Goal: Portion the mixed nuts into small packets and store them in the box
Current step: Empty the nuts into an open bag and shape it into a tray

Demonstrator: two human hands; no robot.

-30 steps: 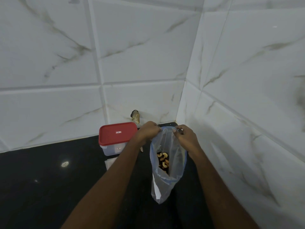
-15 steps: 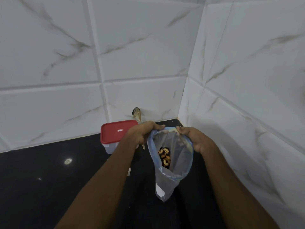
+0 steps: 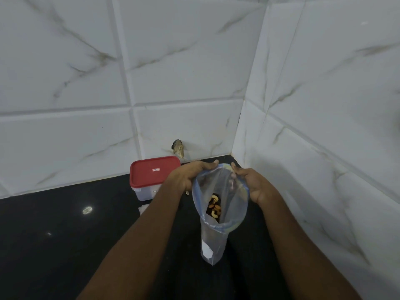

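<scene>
A clear plastic bag with a blue zip rim hangs open over the black counter. Mixed nuts lie at its bottom, seen through the mouth. My left hand grips the left side of the rim and my right hand grips the right side, holding the mouth wide. A clear box with a red lid, lid on, stands on the counter just left of my left hand.
The black counter ends at white marble-look tiled walls behind and to the right, forming a corner. A small chipped hole marks the back wall above the box. A white scrap lies in front of the box.
Both hands have pulled the bag's rim further apart, so the mouth is wider and rounder. The bag has stayed in about the same place.
</scene>
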